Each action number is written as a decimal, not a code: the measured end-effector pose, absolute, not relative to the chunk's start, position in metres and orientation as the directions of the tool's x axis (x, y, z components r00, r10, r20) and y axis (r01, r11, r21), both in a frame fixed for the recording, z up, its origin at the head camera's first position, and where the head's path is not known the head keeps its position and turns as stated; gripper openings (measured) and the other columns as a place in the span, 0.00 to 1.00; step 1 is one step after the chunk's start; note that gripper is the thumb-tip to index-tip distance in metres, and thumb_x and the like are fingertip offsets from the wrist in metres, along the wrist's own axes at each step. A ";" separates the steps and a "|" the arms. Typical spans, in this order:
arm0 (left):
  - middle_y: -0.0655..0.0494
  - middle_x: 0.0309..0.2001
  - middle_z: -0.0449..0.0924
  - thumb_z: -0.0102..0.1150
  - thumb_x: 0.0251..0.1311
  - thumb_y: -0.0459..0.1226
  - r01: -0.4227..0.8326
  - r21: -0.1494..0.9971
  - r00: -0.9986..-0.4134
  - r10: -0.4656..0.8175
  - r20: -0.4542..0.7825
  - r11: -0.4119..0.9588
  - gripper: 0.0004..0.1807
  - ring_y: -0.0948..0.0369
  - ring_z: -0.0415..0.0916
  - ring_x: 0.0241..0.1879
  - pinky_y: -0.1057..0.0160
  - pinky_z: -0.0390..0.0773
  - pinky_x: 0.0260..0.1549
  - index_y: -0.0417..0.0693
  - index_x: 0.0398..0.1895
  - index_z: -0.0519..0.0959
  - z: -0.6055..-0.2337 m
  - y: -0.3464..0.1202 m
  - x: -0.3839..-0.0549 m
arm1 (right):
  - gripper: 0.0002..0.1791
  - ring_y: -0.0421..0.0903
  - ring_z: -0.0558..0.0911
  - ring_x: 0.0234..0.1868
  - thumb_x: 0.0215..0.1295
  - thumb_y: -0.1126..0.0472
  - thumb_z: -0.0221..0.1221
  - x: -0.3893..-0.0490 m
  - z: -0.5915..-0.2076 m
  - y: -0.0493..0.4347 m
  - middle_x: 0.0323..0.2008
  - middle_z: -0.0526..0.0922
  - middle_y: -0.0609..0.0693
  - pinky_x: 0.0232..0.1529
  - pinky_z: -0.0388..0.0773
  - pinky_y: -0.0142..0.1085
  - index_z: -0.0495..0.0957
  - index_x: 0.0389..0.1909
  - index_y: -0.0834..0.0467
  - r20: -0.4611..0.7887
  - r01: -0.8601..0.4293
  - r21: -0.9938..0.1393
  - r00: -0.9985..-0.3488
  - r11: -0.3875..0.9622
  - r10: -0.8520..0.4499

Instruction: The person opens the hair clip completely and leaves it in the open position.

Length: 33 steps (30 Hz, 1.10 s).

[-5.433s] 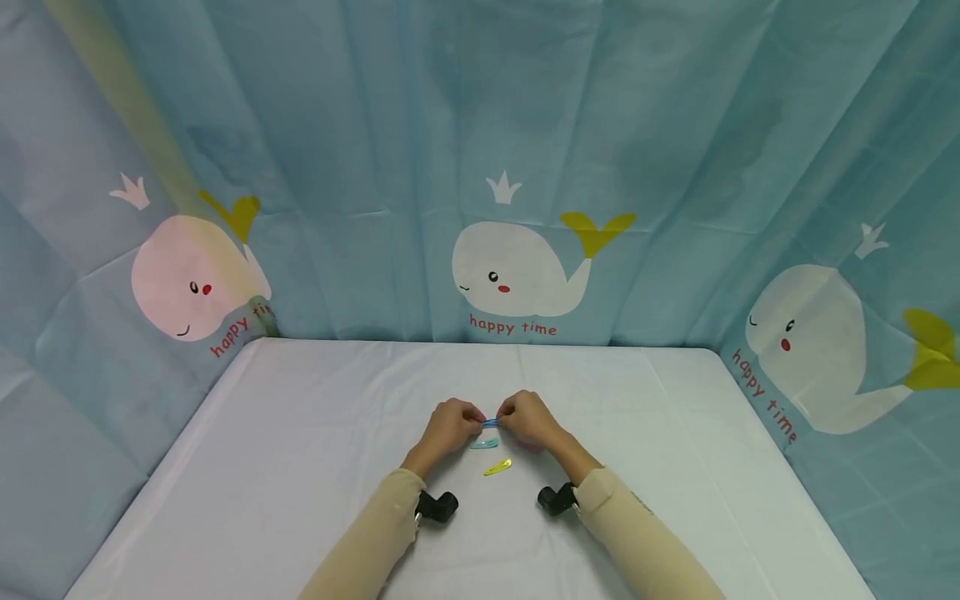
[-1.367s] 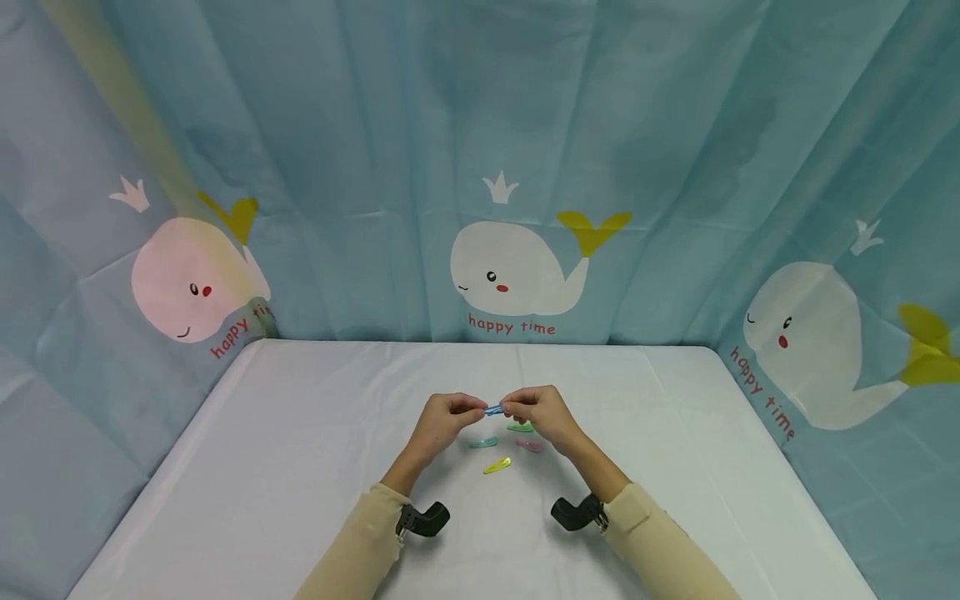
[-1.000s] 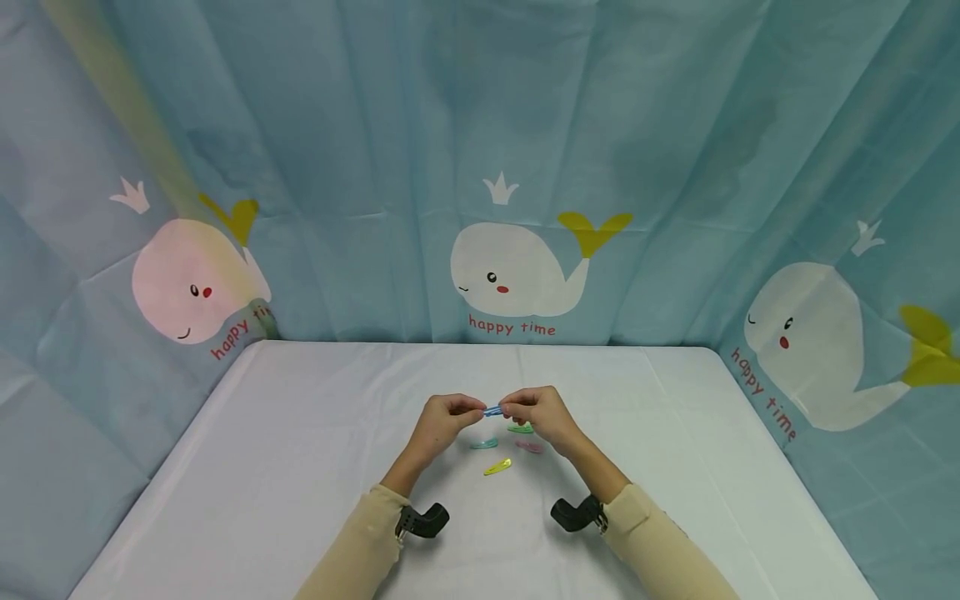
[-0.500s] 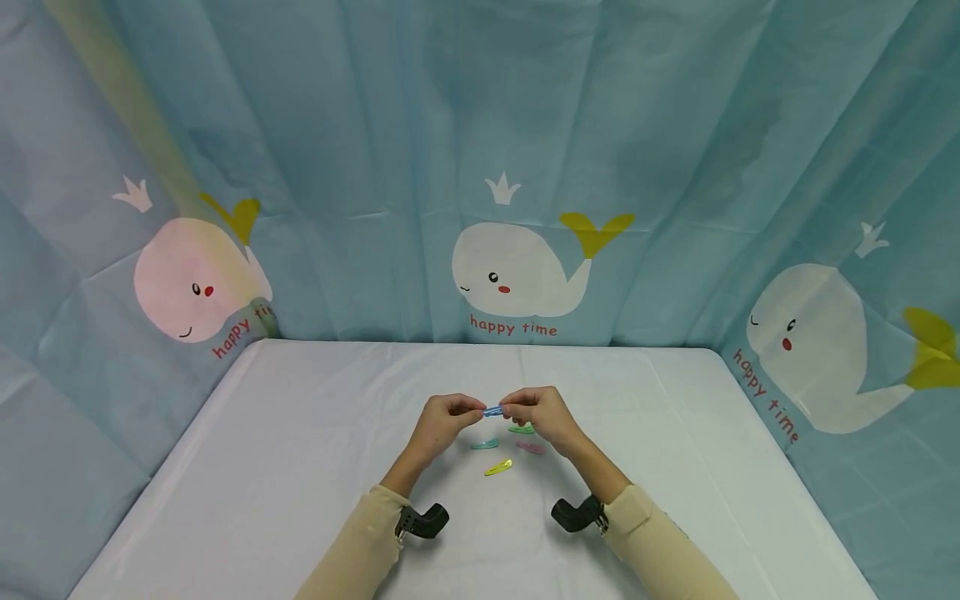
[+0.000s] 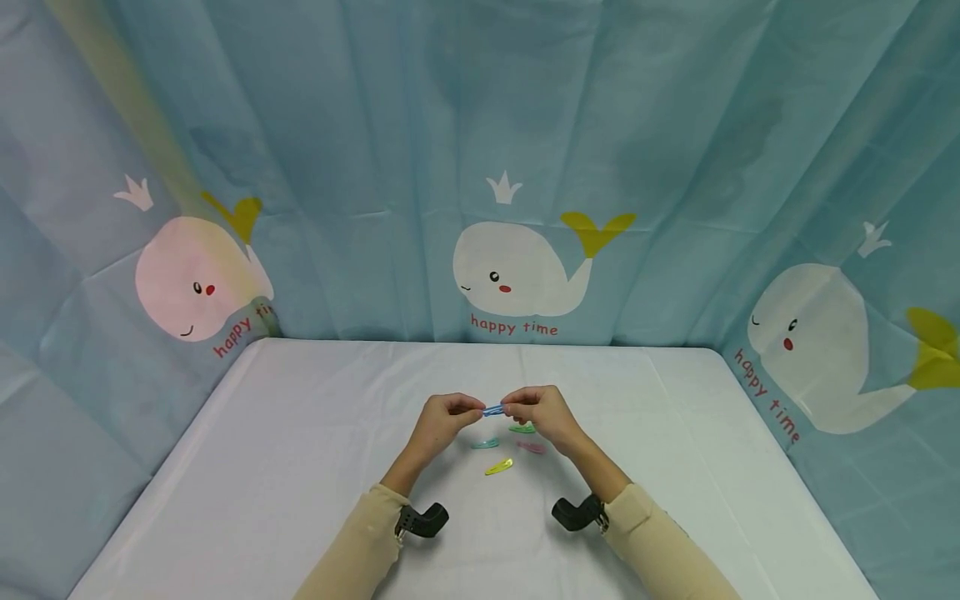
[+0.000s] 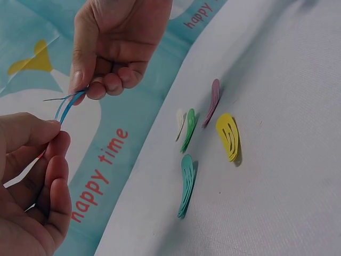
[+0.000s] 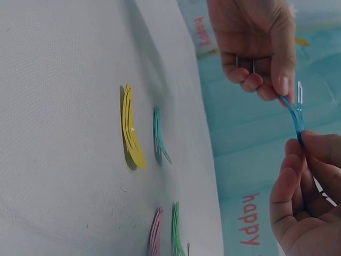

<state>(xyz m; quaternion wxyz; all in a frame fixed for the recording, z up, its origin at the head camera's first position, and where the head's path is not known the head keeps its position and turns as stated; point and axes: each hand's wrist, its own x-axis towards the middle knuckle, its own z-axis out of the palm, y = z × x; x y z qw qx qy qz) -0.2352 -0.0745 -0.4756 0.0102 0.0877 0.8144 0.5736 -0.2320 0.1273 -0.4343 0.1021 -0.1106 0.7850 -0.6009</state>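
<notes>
A blue snap hair clip [image 5: 492,410] is held up above the table between both hands. My left hand [image 5: 442,423] pinches one end between thumb and fingers, and my right hand [image 5: 547,415] pinches the other. In the left wrist view the blue clip [image 6: 66,111] has its thin strip standing apart from the frame; the right wrist view shows the same gap. Below the hands lie a teal clip [image 5: 485,443], a yellow clip [image 5: 498,467], a pink clip [image 5: 532,447] and a green clip [image 5: 522,428], the last partly behind the right hand.
A small white clip [image 6: 180,124] lies beside the green one in the left wrist view. The white-covered table [image 5: 300,467] ends at a blue curtain [image 5: 360,167] printed with whales. Black wrist cameras [image 5: 424,521] sit on both wrists over beige sleeves.
Since the oldest frame, both hands have risen with the blue clip and the wrists have spread apart, uncovering the green and pink clips. Over the last second the hands have hardly moved.
</notes>
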 end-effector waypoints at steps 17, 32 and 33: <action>0.51 0.35 0.87 0.65 0.58 0.32 0.125 0.936 -0.987 0.134 0.085 0.329 0.03 0.63 0.79 0.34 0.64 0.76 0.37 0.43 0.34 0.87 -0.473 -0.075 -0.238 | 0.10 0.51 0.79 0.28 0.62 0.67 0.62 -0.249 -0.458 0.128 0.29 0.85 0.58 0.35 0.79 0.36 0.83 0.39 0.71 -0.028 -0.046 -0.966 -0.960 0.255 -0.277; 0.54 0.33 0.86 0.65 0.59 0.35 0.082 0.880 -0.992 0.122 0.027 0.468 0.04 0.63 0.75 0.32 0.65 0.74 0.33 0.45 0.34 0.87 -0.481 -0.082 -0.255 | 0.07 0.42 0.78 0.26 0.61 0.65 0.64 -0.265 -0.475 0.119 0.27 0.86 0.52 0.32 0.77 0.33 0.85 0.34 0.66 -0.034 -0.048 -0.945 -0.970 0.323 -0.242; 0.54 0.33 0.86 0.65 0.59 0.35 0.083 0.873 -0.992 0.124 0.026 0.481 0.04 0.63 0.75 0.32 0.65 0.74 0.33 0.45 0.34 0.87 -0.481 -0.083 -0.257 | 0.07 0.42 0.77 0.26 0.61 0.64 0.64 -0.267 -0.475 0.117 0.27 0.86 0.52 0.31 0.76 0.32 0.85 0.34 0.66 -0.035 -0.049 -0.941 -0.970 0.334 -0.241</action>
